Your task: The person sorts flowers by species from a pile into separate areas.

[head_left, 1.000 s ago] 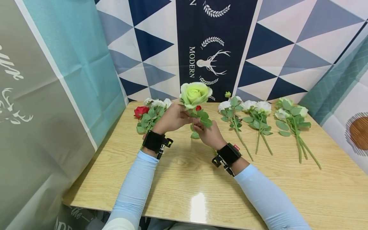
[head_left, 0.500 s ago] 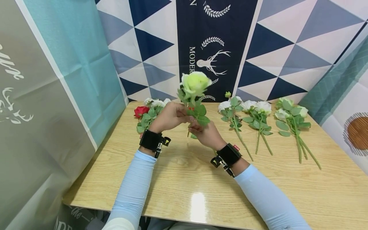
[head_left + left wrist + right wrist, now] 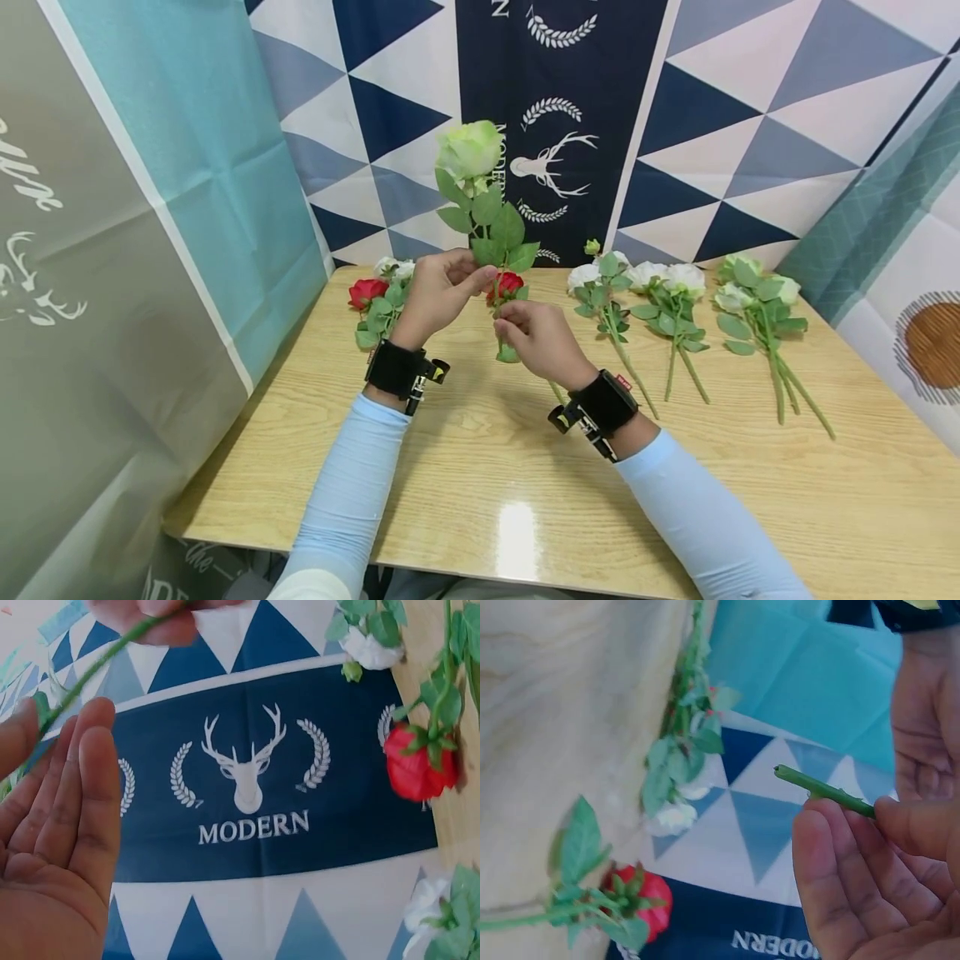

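A pale green rose [image 3: 471, 154] with broad leaves stands nearly upright above the table in the head view. My left hand [image 3: 444, 293] is just below its leaves, thumb and fingers on either side of the stem [image 3: 97, 664], the fingers fairly straight in the left wrist view. Lower down, my right hand [image 3: 543, 340] pinches the stem between thumb and fingers. The cut stem end [image 3: 787, 774] juts past the fingertips in the right wrist view. Behind the hands lies a red rose [image 3: 507, 286], its stem partly hidden by my right hand.
At the table's back left lie another red rose [image 3: 367, 293] and white roses [image 3: 392, 267], partly covered by my left hand. White roses [image 3: 684, 278] and a pale green-white bunch [image 3: 765, 292] lie along the right. A patterned curtain [image 3: 405, 108] rises behind the table [image 3: 450, 500].
The pale green rose has risen and tipped up and leftward, showing its leaves and stem. Both hands stay near the middle, now slightly farther apart. More of the red rose behind shows.
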Available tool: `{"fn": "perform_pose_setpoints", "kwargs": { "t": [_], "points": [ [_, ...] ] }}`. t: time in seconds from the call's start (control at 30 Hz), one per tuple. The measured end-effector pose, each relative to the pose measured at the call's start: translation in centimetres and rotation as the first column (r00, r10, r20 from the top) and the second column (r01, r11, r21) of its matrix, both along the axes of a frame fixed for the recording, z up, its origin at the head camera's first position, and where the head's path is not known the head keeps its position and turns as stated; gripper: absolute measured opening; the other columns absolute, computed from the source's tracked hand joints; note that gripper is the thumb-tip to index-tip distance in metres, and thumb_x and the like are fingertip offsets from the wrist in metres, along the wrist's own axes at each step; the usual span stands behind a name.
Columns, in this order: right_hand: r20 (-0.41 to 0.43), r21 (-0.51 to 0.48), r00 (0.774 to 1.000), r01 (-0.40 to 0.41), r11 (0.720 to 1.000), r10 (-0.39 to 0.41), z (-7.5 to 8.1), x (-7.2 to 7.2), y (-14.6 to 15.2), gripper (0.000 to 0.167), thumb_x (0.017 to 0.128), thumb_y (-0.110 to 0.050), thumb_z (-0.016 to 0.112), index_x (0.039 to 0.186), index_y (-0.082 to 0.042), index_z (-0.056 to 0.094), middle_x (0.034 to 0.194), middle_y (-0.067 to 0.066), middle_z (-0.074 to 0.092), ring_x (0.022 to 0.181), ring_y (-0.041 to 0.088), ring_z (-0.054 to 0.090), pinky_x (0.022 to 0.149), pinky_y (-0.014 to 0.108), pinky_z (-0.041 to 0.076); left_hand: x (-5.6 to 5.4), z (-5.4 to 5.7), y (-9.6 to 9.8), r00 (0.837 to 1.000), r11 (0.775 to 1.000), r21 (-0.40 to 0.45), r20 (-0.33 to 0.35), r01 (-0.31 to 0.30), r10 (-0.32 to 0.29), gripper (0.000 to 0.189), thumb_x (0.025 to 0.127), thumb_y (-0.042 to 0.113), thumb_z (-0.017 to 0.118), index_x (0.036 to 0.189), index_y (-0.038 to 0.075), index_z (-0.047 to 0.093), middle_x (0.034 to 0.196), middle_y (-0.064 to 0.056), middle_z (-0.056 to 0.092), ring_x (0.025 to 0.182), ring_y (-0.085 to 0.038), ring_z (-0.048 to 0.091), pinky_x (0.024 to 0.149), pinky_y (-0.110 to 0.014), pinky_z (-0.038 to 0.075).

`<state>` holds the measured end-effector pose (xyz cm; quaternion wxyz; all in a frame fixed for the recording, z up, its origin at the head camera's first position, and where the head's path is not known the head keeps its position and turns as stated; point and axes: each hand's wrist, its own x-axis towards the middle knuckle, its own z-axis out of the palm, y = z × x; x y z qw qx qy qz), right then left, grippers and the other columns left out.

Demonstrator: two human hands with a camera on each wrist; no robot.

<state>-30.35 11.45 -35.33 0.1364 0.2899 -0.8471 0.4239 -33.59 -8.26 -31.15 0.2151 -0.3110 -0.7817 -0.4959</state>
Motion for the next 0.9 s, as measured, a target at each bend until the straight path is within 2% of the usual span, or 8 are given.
{"fn": "perform_pose_setpoints", "kwargs": {
  "t": [0.13, 0.27, 0.4, 0.53, 0.6, 0.77, 0.83, 0.9],
  "points": [
    [-0.023, -0.009, 0.999, 0.037, 0.999, -0.037, 1.5, 0.3, 1.0, 0.013, 0.102, -0.009, 0.065, 0.107, 0.000, 0.073, 0.091, 0.012, 0.075, 0.076, 0.021, 0.070, 0.069, 0.037, 0.055, -0.2, -0.1, -0.5, 0.999, 0.999, -0.016, -0.014, -0.032, 0.032, 0.024, 0.100, 0.027, 0.071, 0.106, 0.005, 0.077, 0.084, -0.005, 0.076, 0.069, -0.013, 0.071, 0.062, -0.031, 0.055],
    [-0.092, -0.023, 0.993, 0.076, 0.997, -0.077, 2.7, 0.5, 2.5, 0.015, 0.102, -0.011, 0.065, 0.110, -0.002, 0.074, 0.090, 0.010, 0.075, 0.075, 0.021, 0.069, 0.069, 0.035, 0.054, -0.6, -0.2, -1.5, 0.996, 0.995, -0.042, -0.015, -0.089, 0.089, 0.022, 0.100, 0.024, 0.070, 0.102, 0.003, 0.077, 0.078, -0.007, 0.075, 0.065, -0.014, 0.070, 0.057, -0.029, 0.051],
    [-0.168, -0.053, 0.979, 0.104, 0.993, -0.112, 4.1, 0.8, 4.2, 0.017, 0.102, -0.011, 0.065, 0.114, 0.000, 0.073, 0.093, 0.012, 0.075, 0.075, 0.022, 0.069, 0.068, 0.030, 0.053, -0.7, -0.1, -2.7, 0.985, 0.984, -0.065, 0.030, -0.165, 0.167, 0.020, 0.100, 0.022, 0.070, 0.101, 0.003, 0.077, 0.079, -0.010, 0.074, 0.065, -0.016, 0.070, 0.058, -0.028, 0.051],
    [-0.222, -0.082, 0.959, 0.160, 0.984, -0.175, 5.4, 1.0, 5.9, 0.018, 0.102, -0.010, 0.066, 0.112, 0.003, 0.073, 0.092, 0.015, 0.075, 0.074, 0.025, 0.070, 0.068, 0.020, 0.051, -0.7, 0.0, -3.9, 0.970, 0.971, -0.084, 0.082, -0.223, 0.230, 0.021, 0.100, 0.022, 0.070, 0.100, 0.002, 0.076, 0.081, -0.011, 0.074, 0.068, -0.019, 0.071, 0.059, -0.026, 0.051],
    [-0.244, -0.093, 0.945, 0.201, 0.975, -0.218, 6.0, 1.1, 6.8, 0.018, 0.102, -0.010, 0.066, 0.112, 0.003, 0.074, 0.091, 0.016, 0.075, 0.074, 0.020, 0.069, 0.069, 0.017, 0.048, -0.8, 0.0, -4.5, 0.964, 0.967, -0.078, 0.092, -0.242, 0.248, 0.021, 0.100, 0.021, 0.070, 0.100, 0.001, 0.076, 0.081, -0.012, 0.073, 0.069, -0.022, 0.071, 0.058, -0.025, 0.051],
    [-0.265, -0.122, 0.918, 0.272, 0.955, -0.295, 7.0, 1.4, 9.0, 0.020, 0.101, -0.011, 0.067, 0.113, 0.003, 0.074, 0.093, 0.018, 0.075, 0.073, -0.005, 0.060, 0.072, 0.014, 0.047, -1.1, -0.1, -6.1, 0.949, 0.951, -0.106, 0.093, -0.291, 0.301, 0.022, 0.101, 0.022, 0.069, 0.101, 0.001, 0.075, 0.080, -0.013, 0.073, 0.070, -0.024, 0.070, 0.060, -0.028, 0.050],
    [-0.249, -0.128, 0.915, 0.293, 0.948, -0.317, 7.3, 1.4, 9.9, 0.021, 0.102, -0.012, 0.066, 0.114, 0.003, 0.074, 0.094, 0.019, 0.075, 0.071, -0.009, 0.058, 0.070, 0.013, 0.048, -1.3, -0.3, -6.8, 0.935, 0.933, -0.154, 0.091, -0.326, 0.342, 0.022, 0.102, 0.023, 0.068, 0.102, 0.002, 0.075, 0.080, -0.014, 0.072, 0.071, -0.024, 0.067, 0.063, -0.032, 0.050],
    [-0.217, -0.128, 0.914, 0.321, 0.938, -0.342, 7.4, 1.3, 10.9, 0.021, 0.102, -0.013, 0.066, 0.114, 0.002, 0.074, 0.094, 0.019, 0.074, 0.069, -0.009, 0.059, 0.067, 0.012, 0.049, -1.5, -0.7, -7.5, 0.917, 0.906, -0.215, 0.086, -0.365, 0.390, 0.022, 0.102, 0.022, 0.068, 0.101, 0.002, 0.075, 0.082, -0.015, 0.072, 0.074, -0.026, 0.066, 0.069, -0.038, 0.050]
  ]
}}
